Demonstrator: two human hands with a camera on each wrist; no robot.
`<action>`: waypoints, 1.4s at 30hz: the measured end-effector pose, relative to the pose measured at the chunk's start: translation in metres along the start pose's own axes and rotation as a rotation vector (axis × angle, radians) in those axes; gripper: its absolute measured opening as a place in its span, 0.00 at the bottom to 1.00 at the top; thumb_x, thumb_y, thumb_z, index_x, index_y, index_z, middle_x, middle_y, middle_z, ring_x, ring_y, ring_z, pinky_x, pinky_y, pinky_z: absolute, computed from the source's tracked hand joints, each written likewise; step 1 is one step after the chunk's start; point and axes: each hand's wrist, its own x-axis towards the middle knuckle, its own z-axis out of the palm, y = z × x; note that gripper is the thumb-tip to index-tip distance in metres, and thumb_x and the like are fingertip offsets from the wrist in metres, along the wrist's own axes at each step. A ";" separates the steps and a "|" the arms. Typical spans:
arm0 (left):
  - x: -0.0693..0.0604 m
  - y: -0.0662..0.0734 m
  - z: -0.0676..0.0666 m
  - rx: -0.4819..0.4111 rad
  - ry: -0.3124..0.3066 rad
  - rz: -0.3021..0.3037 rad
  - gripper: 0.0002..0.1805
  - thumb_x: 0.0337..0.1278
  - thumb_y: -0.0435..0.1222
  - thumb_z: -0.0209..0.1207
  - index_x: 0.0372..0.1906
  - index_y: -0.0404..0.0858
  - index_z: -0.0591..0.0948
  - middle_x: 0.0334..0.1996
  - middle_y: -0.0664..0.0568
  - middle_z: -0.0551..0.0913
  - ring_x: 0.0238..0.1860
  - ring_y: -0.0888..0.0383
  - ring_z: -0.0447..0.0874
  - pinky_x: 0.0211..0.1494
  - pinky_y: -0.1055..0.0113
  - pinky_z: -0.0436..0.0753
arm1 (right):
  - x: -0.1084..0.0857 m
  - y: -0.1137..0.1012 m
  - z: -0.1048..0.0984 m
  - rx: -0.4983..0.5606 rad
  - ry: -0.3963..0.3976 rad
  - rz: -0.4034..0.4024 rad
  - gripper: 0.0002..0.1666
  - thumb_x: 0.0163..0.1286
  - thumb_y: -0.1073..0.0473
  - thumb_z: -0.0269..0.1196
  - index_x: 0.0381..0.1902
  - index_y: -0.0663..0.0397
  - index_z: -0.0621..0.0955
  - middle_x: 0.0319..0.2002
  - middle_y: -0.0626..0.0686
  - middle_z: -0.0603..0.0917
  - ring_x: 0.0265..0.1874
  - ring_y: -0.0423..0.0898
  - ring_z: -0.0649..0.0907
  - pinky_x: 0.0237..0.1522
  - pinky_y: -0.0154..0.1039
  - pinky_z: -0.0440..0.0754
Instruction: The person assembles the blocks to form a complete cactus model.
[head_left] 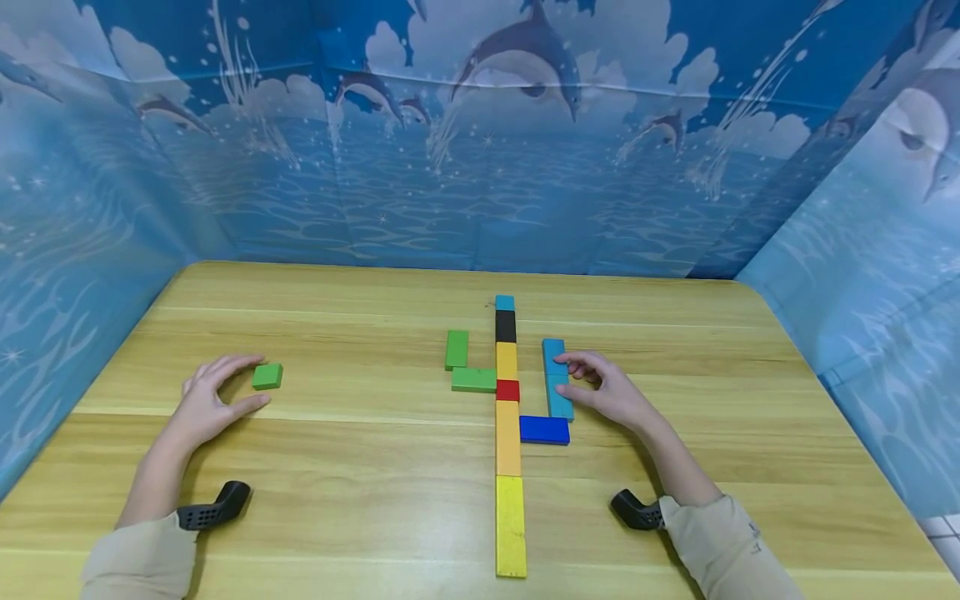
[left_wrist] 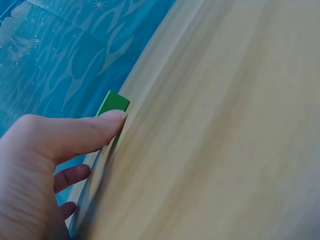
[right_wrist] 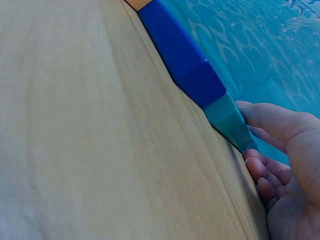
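On the left of the table, my left hand (head_left: 206,404) is spread around a small green block (head_left: 267,376). In the head view its index fingertip is by the block's far left corner, and the thumb lies apart on the near side. The thumb partly covers that block in the left wrist view. My right hand (head_left: 609,389) touches two light blue blocks (head_left: 553,354) laid end to end, thumb and index finger on their upper faces near the right edge. A dark blue block (head_left: 544,430) lies crosswise at their near end, meeting the central column.
A straight column of blocks runs away from me: yellow (head_left: 511,525), orange (head_left: 508,437), red (head_left: 507,390), amber (head_left: 506,361), black (head_left: 506,326), light blue (head_left: 505,302). Left of it, two green blocks (head_left: 473,380) form a step. A blue dolphin-print curtain (head_left: 480,208) surrounds the wooden table (head_left: 360,500).
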 end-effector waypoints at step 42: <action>0.058 0.039 0.054 -0.156 0.065 0.037 0.21 0.48 0.32 0.65 0.49 0.31 0.75 0.45 0.40 0.75 0.46 0.48 0.69 0.52 0.50 0.65 | 0.000 0.002 0.000 0.014 0.005 -0.009 0.24 0.60 0.64 0.63 0.54 0.66 0.73 0.39 0.62 0.73 0.39 0.55 0.70 0.37 0.34 0.67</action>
